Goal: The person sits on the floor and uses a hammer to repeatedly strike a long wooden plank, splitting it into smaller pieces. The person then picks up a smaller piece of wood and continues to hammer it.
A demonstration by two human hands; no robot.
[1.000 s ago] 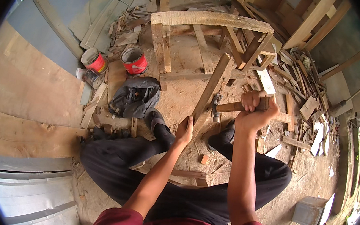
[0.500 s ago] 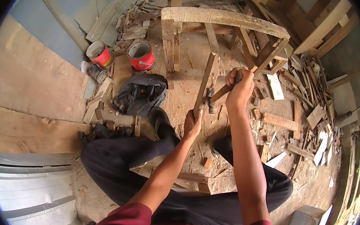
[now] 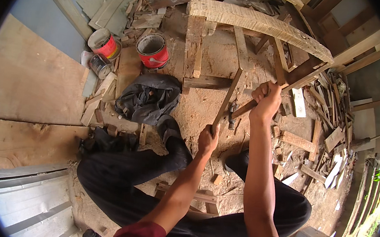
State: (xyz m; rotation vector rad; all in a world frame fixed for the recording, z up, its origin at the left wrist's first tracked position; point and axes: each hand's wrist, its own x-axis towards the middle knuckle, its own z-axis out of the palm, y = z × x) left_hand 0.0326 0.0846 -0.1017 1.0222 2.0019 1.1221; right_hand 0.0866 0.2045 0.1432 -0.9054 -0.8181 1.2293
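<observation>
Fig.: head view, woodwork on the ground. We see the left hand [image 3: 207, 140] closed round the near end of a wooden slat [image 3: 226, 101], which slants away towards the far frame. The right hand [image 3: 266, 98] is clamped on the handle of a hammer [image 3: 241, 112]; its metal head hangs low, just right of the slat, approx. at mid-length. Hands are apart, each gripping its own item.

Progress, as we judge it: the chair frame [image 3: 258, 24] at far centre already has a curved top rail, legs and a cross-piece joined, so the main structure looks assembled. The slat is not fixed yet; its far end lies near the cross-piece, but we cannot tell if it touches. No nail is visible at this size. What is left seems to be seating and fastening this slat, plus any other rails; the frame is bare, rough wood, no finish.

Surface and room: we sit cross-legged, dark trousers, on a dirt floor [image 3: 205, 104] covered in sawdust and chips. Offcuts and sticks [image 3: 321, 135] lie scattered right and far. Two red cans [image 3: 153, 50] and a smaller tin [image 3: 99, 65] stand far left, with a dark cloth bundle [image 3: 148, 97] just near of them. Plywood sheets [image 3: 28, 84] lie left, corrugated metal near left. Greenery shows at the right edge, i.e. an open-sided workshop.
</observation>
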